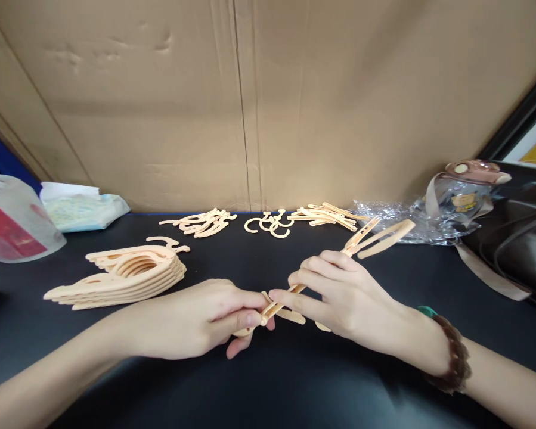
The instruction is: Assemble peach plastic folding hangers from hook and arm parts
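Both hands meet over the black table (268, 387) on one peach plastic hanger piece (375, 235). My left hand (196, 325) pinches its near end between thumb and fingers. My right hand (343, 298) wraps its fingers round the middle of the piece, whose forked arms stick out up and to the right beyond the knuckles. A stack of assembled peach hangers (124, 274) lies to the left of my left hand, apart from it.
Loose hanger arms (205, 221), several hooks (272, 225) and more arm pieces (325, 214) lie along the back edge by the cardboard wall (250, 101). Plastic bags (12, 223) sit at far left. A capped bottle (464, 193), crinkled wrap and a dark bag (518, 244) sit at right.
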Demonstrator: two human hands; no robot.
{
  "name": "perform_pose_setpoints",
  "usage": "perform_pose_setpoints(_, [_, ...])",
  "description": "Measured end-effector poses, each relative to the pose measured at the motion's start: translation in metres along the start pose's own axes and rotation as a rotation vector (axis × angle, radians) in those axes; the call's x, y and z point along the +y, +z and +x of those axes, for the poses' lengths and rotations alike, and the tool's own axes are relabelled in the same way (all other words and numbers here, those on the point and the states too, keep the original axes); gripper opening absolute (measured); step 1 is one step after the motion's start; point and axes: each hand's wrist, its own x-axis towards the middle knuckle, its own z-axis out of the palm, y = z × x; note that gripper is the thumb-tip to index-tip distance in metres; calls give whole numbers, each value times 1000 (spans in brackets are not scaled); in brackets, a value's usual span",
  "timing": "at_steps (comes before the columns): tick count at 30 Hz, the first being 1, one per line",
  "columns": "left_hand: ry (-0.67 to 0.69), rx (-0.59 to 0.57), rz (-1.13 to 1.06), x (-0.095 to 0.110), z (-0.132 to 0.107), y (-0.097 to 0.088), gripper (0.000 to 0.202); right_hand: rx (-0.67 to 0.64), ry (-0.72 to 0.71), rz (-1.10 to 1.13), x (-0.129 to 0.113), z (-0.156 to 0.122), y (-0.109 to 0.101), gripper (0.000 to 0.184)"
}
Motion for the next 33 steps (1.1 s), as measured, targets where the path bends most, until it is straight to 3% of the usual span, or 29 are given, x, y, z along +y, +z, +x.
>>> perform_pose_setpoints(9, [-56, -198, -400, -17, 3, -1, 40, -10, 16, 92, -2, 0, -6, 31])
perform_pose_setpoints(17, [-57, -53, -352, -14, -2, -4, 36, -10, 53, 64, 0, 0, -4, 27])
perform_pose_setpoints(22, [-108, -48, -340, -13, -5, -9, 38, -40, 75, 74, 5, -4, 0, 28])
perform_pose_setpoints(33, [-44, -38, -281, -14, -2, -5, 39, -30, 91, 107, 8, -7, 3, 30])
